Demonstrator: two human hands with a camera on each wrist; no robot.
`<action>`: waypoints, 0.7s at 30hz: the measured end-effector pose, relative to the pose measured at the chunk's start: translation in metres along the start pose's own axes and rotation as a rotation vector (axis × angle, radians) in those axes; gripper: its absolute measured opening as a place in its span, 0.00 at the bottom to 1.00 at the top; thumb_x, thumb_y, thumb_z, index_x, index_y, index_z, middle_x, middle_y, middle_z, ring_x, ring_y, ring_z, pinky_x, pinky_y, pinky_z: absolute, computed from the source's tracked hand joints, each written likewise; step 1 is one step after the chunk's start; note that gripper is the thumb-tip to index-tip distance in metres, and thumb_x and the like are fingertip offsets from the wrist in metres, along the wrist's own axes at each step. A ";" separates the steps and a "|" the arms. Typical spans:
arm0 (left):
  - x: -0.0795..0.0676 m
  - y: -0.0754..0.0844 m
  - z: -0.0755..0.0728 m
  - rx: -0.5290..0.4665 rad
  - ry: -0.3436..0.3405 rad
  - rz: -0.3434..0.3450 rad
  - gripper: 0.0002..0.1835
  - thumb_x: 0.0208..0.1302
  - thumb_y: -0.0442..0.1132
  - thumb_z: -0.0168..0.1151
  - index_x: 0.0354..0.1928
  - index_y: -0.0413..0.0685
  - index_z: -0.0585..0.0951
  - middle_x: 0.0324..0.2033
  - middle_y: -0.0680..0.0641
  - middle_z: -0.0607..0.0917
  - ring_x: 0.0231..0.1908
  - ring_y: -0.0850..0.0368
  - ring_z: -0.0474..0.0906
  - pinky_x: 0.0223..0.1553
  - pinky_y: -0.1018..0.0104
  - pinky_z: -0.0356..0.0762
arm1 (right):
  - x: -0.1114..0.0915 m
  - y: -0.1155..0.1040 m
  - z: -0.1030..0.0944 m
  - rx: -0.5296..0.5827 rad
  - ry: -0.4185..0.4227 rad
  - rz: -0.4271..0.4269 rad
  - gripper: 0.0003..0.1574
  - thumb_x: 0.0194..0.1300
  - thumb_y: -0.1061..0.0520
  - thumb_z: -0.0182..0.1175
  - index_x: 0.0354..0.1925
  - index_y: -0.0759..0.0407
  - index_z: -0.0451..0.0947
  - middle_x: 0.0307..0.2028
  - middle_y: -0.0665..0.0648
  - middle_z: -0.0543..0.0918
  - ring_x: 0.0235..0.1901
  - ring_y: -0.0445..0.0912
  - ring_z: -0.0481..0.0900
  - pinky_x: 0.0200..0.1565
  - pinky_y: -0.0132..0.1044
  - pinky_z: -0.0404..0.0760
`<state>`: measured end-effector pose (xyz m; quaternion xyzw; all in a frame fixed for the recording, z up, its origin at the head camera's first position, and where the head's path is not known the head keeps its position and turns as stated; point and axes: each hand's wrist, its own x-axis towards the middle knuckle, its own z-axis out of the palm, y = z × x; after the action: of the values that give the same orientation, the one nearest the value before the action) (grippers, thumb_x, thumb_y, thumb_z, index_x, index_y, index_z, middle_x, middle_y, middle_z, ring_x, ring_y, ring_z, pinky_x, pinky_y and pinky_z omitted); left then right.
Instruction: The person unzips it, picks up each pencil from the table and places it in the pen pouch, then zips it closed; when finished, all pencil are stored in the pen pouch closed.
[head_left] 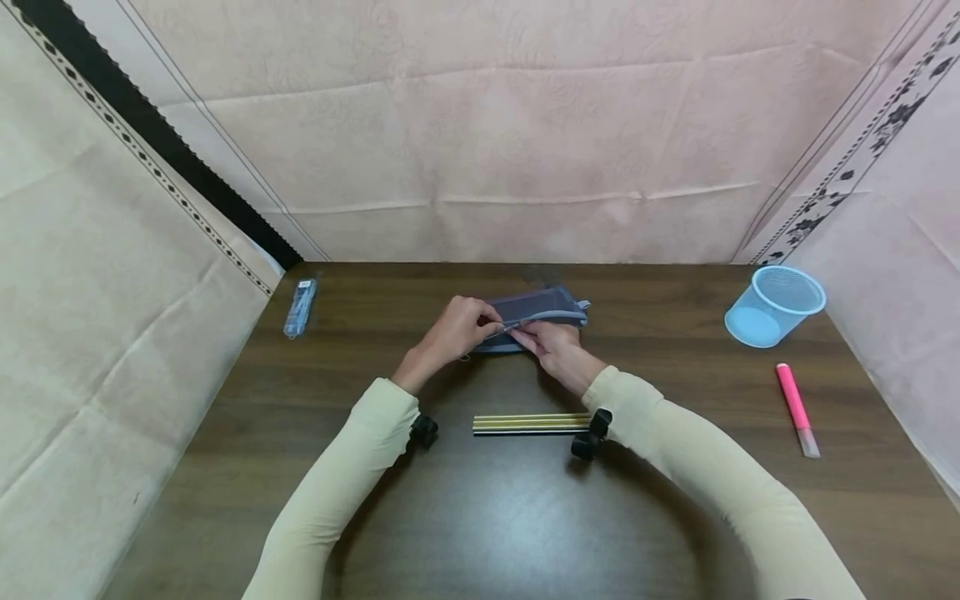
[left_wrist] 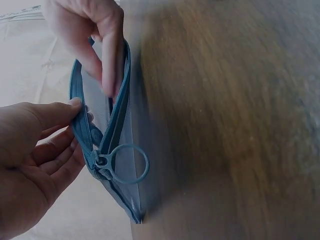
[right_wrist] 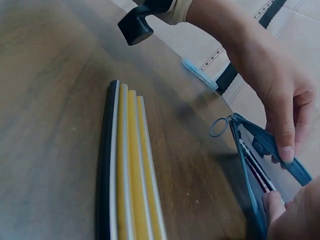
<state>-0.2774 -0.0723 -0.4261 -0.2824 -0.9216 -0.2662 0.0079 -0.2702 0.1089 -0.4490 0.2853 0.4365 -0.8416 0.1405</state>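
Observation:
A blue-grey zippered pouch (head_left: 551, 302) lies near the far edge of the table, its zipper undone. My left hand (head_left: 463, 323) pinches one zippered edge (left_wrist: 77, 92) between thumb and fingers, spreading the mouth. The zipper pull, a round ring (left_wrist: 131, 164), hangs at the pouch's end. My right hand (head_left: 558, 346) reaches into the mouth from the other side. Its fingers grip slim pen-like items (right_wrist: 256, 165), whose lower part is hidden in the pouch. Closer to my body, slim yellow and black sticks (right_wrist: 132, 165) lie side by side.
A light-blue cup (head_left: 776, 307) stands at the back right. Below it lies a pink marker (head_left: 797, 408) with a clear end. At the back left is a small blue packet (head_left: 300, 308). Light cloth (head_left: 525, 142) hangs behind the wooden table (head_left: 495, 517).

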 end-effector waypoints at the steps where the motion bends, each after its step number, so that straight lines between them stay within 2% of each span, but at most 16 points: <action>1: 0.000 0.000 0.000 0.002 0.002 0.004 0.08 0.69 0.40 0.66 0.41 0.45 0.90 0.40 0.47 0.91 0.39 0.58 0.85 0.44 0.62 0.84 | 0.002 0.001 0.002 0.006 0.010 -0.006 0.31 0.66 0.78 0.55 0.66 0.69 0.72 0.60 0.67 0.80 0.56 0.54 0.83 0.54 0.40 0.84; 4: 0.000 0.000 0.002 -0.001 0.006 0.017 0.08 0.68 0.39 0.66 0.41 0.45 0.91 0.39 0.47 0.91 0.38 0.58 0.85 0.43 0.63 0.84 | 0.008 0.005 0.007 0.027 0.040 -0.020 0.31 0.67 0.78 0.54 0.67 0.68 0.71 0.63 0.67 0.78 0.59 0.53 0.81 0.56 0.40 0.83; 7: 0.000 0.001 0.002 -0.009 0.003 0.027 0.08 0.68 0.39 0.66 0.41 0.45 0.90 0.39 0.47 0.91 0.37 0.58 0.85 0.42 0.64 0.84 | 0.013 0.008 0.011 0.044 0.072 -0.031 0.30 0.68 0.78 0.52 0.66 0.68 0.71 0.63 0.65 0.79 0.58 0.50 0.82 0.57 0.39 0.82; 12: 0.001 0.001 0.002 -0.032 0.006 0.019 0.08 0.68 0.39 0.67 0.41 0.44 0.90 0.39 0.46 0.91 0.37 0.58 0.84 0.41 0.63 0.84 | 0.017 0.010 0.014 0.039 0.091 -0.047 0.28 0.68 0.77 0.52 0.65 0.69 0.73 0.63 0.65 0.79 0.58 0.51 0.82 0.58 0.39 0.82; 16: 0.001 -0.001 0.001 -0.026 0.014 0.012 0.08 0.68 0.39 0.67 0.41 0.44 0.91 0.40 0.46 0.91 0.37 0.58 0.84 0.41 0.63 0.83 | 0.012 0.008 0.012 0.029 0.061 -0.038 0.29 0.68 0.77 0.53 0.65 0.69 0.73 0.64 0.65 0.78 0.61 0.52 0.79 0.58 0.38 0.82; 21: 0.000 -0.003 -0.001 -0.013 0.026 0.022 0.08 0.69 0.39 0.66 0.41 0.43 0.91 0.39 0.46 0.91 0.38 0.57 0.86 0.41 0.64 0.84 | -0.010 0.007 0.006 -0.015 -0.037 0.005 0.26 0.70 0.75 0.52 0.65 0.72 0.72 0.64 0.68 0.77 0.64 0.54 0.78 0.56 0.35 0.82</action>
<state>-0.2797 -0.0751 -0.4268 -0.2892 -0.9165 -0.2758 0.0207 -0.2609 0.1001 -0.4446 0.2695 0.4392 -0.8433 0.1526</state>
